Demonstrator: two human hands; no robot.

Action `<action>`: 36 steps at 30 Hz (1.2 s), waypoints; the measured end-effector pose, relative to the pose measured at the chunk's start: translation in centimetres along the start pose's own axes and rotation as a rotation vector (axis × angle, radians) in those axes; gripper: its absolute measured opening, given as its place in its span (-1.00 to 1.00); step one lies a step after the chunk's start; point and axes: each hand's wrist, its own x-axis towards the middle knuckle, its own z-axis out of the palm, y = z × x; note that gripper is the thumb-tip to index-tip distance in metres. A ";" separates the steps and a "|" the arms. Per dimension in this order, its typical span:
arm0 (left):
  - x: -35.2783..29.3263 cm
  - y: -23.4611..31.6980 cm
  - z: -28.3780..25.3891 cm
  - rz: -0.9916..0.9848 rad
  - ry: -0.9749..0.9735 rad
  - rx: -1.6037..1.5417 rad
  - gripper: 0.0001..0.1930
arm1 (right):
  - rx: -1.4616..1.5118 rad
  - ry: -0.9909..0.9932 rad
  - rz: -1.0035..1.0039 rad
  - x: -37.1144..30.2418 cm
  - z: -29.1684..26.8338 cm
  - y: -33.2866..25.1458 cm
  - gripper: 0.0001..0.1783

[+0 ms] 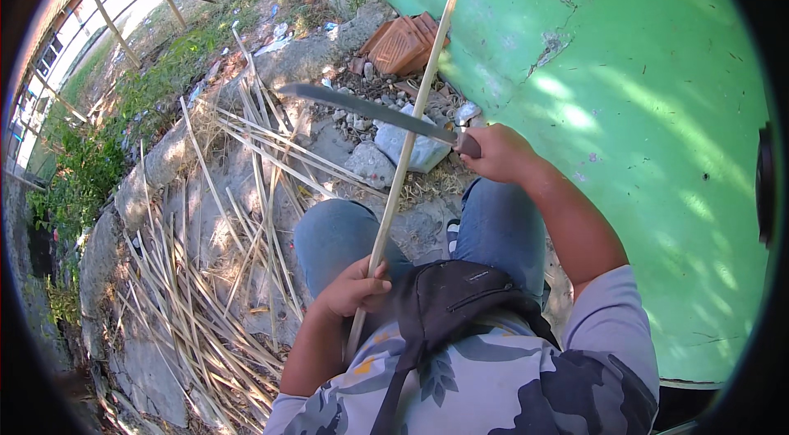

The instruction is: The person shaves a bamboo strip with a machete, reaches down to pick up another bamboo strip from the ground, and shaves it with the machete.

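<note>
My left hand (356,287) is closed around the lower part of a long, pale bamboo strip (406,151), which slants up and away between my knees. In my right hand (499,153) is the handle of a machete (370,110), gripped above my right knee. Its long dark blade points left and crosses over the strip about midway up. Whether the blade touches the strip, I cannot tell. The strip's lower end passes behind my left hand toward my shirt.
Many loose bamboo strips (197,303) lie heaped on the ground to my left. Ahead are rubble stones (370,162) and stacked terracotta tiles (401,45). A cracked green surface (649,156) spans the right side. A low stone edge (156,176) borders plants at the far left.
</note>
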 end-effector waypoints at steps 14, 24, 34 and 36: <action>0.8 -0.5 1.0 0.029 0.114 0.206 -0.73 | -0.068 0.010 0.176 0.2 0.0 1.7 -0.84; 2.2 -2.5 3.0 0.296 0.454 0.826 -0.74 | -0.348 -0.236 -0.314 -3.1 2.1 -2.0 -0.85; 2.3 -2.7 3.4 0.296 0.532 0.917 -0.68 | -0.068 -0.090 0.021 -3.1 2.8 -0.3 -0.85; 2.0 -2.6 3.8 0.293 0.537 0.951 -0.68 | -0.190 -0.267 -0.077 -3.6 2.6 -2.0 -0.84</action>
